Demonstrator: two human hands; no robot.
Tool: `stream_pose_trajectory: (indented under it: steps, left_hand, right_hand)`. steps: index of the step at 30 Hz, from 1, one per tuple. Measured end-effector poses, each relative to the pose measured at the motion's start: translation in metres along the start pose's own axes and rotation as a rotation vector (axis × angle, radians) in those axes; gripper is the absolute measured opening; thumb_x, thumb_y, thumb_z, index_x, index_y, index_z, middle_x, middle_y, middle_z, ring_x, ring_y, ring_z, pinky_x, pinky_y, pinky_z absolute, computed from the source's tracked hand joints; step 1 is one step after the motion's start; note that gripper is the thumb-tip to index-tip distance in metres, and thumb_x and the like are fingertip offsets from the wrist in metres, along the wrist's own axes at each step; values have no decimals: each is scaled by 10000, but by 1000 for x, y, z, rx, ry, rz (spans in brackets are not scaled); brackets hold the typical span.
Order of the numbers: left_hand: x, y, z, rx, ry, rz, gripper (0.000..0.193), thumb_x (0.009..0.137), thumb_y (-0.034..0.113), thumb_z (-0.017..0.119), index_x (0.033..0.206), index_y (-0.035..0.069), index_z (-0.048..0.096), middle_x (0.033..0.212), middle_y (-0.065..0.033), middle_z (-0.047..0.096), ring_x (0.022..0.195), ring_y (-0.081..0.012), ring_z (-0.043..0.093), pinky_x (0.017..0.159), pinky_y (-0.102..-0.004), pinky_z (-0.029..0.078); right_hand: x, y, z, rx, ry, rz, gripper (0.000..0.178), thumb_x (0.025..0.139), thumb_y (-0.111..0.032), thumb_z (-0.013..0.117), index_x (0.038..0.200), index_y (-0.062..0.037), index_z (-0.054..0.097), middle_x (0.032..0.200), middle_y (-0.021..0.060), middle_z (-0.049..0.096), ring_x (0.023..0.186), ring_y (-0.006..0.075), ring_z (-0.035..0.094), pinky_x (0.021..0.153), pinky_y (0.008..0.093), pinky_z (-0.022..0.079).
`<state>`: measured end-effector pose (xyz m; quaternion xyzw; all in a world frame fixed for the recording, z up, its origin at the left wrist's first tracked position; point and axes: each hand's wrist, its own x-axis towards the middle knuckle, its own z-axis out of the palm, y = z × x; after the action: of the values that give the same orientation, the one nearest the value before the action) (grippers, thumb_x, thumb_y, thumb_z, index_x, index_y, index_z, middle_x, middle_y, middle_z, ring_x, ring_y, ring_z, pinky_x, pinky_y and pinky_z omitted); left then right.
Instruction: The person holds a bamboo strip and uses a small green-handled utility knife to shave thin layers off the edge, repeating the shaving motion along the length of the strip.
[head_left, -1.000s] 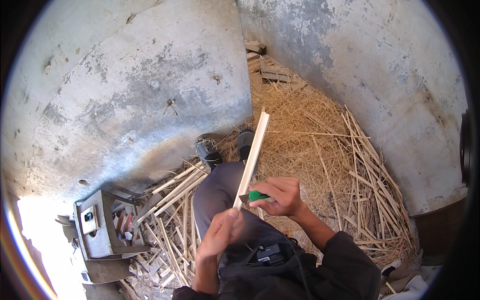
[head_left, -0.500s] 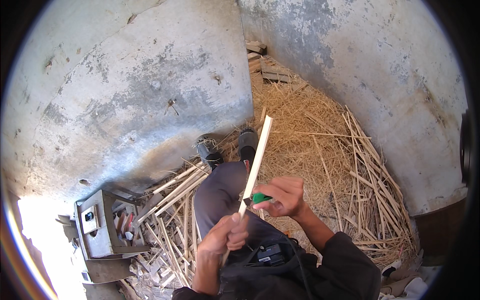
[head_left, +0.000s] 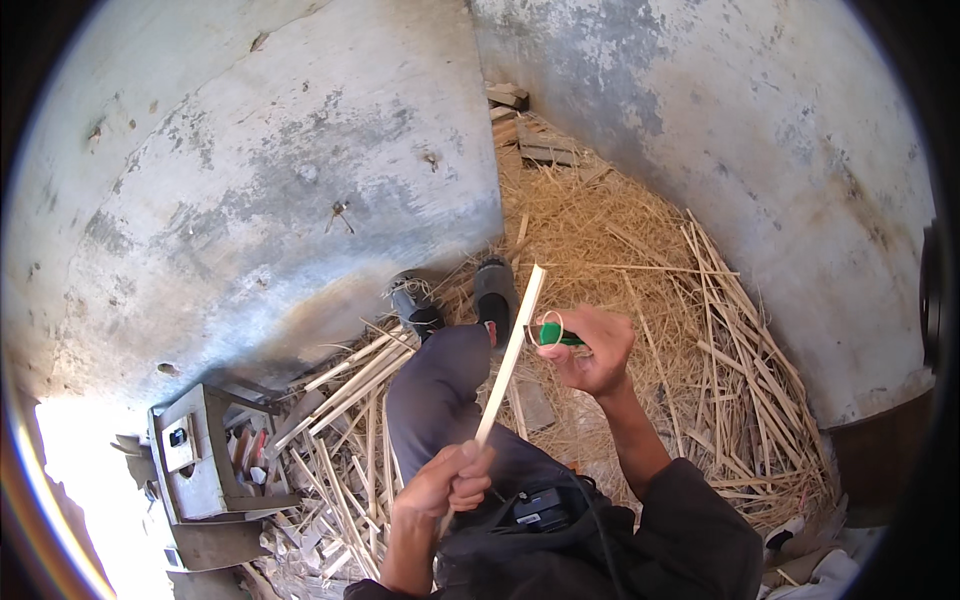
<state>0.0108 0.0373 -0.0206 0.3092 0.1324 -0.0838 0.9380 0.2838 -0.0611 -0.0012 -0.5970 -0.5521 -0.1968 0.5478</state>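
Observation:
My left hand (head_left: 447,482) is closed around the lower part of a pale, narrow wooden strip (head_left: 508,375), which slants up and away over my leg. In my right hand (head_left: 600,347) is a green-handled knife (head_left: 557,335). Its short dark blade meets the right edge of the strip, not far below the far end. A thin curled shaving (head_left: 548,316) loops around the front of the knife handle. Part of the handle is hidden by my fingers.
Straw-like shavings (head_left: 600,240) cover the floor ahead. Long thin sticks (head_left: 740,370) are heaped at the right, more strips (head_left: 350,385) at the left. A worn wooden box (head_left: 195,455) stands at the left. Walls (head_left: 300,150) rise in front and at the right.
My right hand and the knife have moved up along the strip, away from my left hand. A curled shaving now shows at the knife. The strip's far end sits slightly lower.

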Motion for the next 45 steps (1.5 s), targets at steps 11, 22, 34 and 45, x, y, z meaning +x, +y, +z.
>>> stream_pose_trajectory:
  steps: [11, 22, 34, 45]
  left_hand:
    - [-2, 1, -16, -49, -47, -16, 491, 1115, 501, 474, 777, 157, 380, 573, 84, 251, 448, -29, 196, 403, -231, 153]
    - [-8, -10, -10, 148, 102, -84, 475, 1110, 473, 500, 786, 133, 427, 603, 70, 327, 495, -35, 259, 436, -224, 193]
    - [6, 10, -10, 335, 161, 33, 469, 1135, 448, 432, 827, 96, 469, 642, 31, 399, 532, -46, 309, 457, -227, 219]
    - [1, 18, -5, 678, 144, 129, 411, 1110, 277, 557, 1384, -28, 528, 979, -103, 699, 852, -166, 705, 763, -269, 577]
  right_hand:
    - [6, 12, 7, 13, 36, -7, 395, 962, -439, 750, 948, -44, 758, 723, 55, 703, 567, 186, 668, 512, 317, 507]
    - [10, 60, -8, 223, 209, 469, 418, 1052, -444, 631, 1058, -41, 743, 676, -66, 523, 593, 33, 406, 528, 241, 253]
    - [-1, -14, 8, 917, -167, 691, 293, 1056, -240, 661, 1235, -8, 675, 839, -20, 625, 700, 19, 527, 556, 184, 359]
    - [9, -10, -3, 960, 163, 810, 231, 1071, -281, 625, 998, -62, 639, 667, -69, 520, 528, -6, 408, 450, 181, 261]
